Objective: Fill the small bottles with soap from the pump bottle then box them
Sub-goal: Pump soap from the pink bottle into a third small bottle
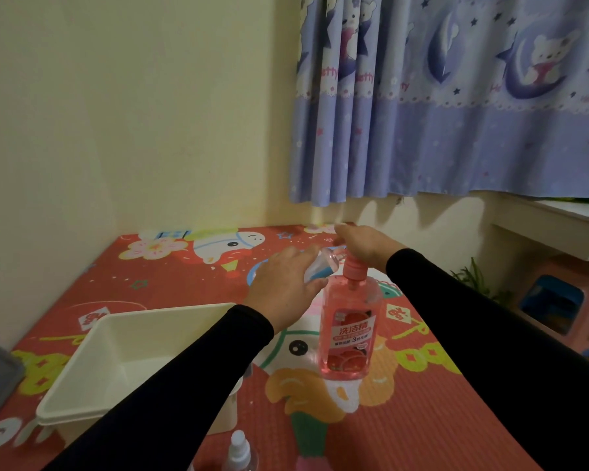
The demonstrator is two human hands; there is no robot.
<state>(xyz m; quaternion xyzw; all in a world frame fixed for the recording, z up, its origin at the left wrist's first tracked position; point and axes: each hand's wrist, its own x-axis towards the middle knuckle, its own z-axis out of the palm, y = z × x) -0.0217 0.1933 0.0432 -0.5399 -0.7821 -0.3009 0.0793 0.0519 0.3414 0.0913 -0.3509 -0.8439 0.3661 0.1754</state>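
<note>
Toward the far right of the red cartoon-printed play mat (170,277), a pink pump bottle (349,329) of dish soap is seen standing upright, its label facing the camera. The pump head (353,268) is covered by the right hand (363,244), whose palm rests on it with the fingers curved loosely downward. A small clear bottle (320,266) is held tilted in the left hand (286,285), the fingers wrapped around its body and its open mouth brought just beside the pump spout. Both arms are clad in black sleeves (473,317). Near the mat's left edge an empty white plastic box (82,375) is placed, partly hidden by the left forearm. At the near edge a small clear spray bottle (239,452) with a white top stands upright. A blue patterned curtain (456,96) hangs beyond the mat's far right corner.
</note>
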